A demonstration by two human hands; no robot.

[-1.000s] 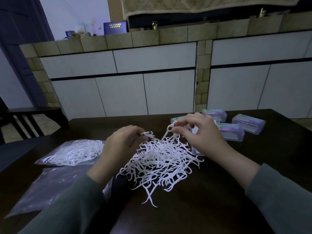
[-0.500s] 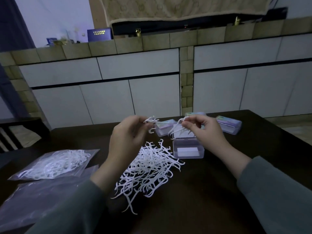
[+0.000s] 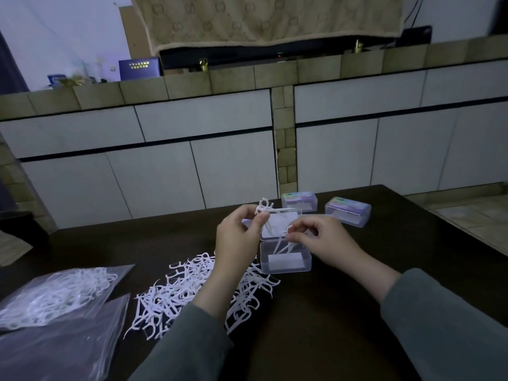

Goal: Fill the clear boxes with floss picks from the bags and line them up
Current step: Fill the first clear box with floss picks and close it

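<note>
Right hand (image 3: 320, 237) pinches floss picks (image 3: 284, 244) over open clear box (image 3: 286, 259) at frame centre; left hand (image 3: 242, 235) grip holds more; lay them flat, heads aligned.

blue booklet (image 3: 139, 69) lettering, box labels unreadable

Count: three clear boxes, one open (image 3: 286, 261), two closed (image 3: 299, 200) (image 3: 347, 211); two plastic bags (image 3: 52, 296) (image 3: 57, 353); one loose floss-pick pile (image 3: 187, 290); two hands (image 3: 237, 237) (image 3: 327, 243).

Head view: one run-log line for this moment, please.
left hand: pinches floss picks | right hand: lowers picks into open clear box | loose pile on table | closed boxes behind
</note>
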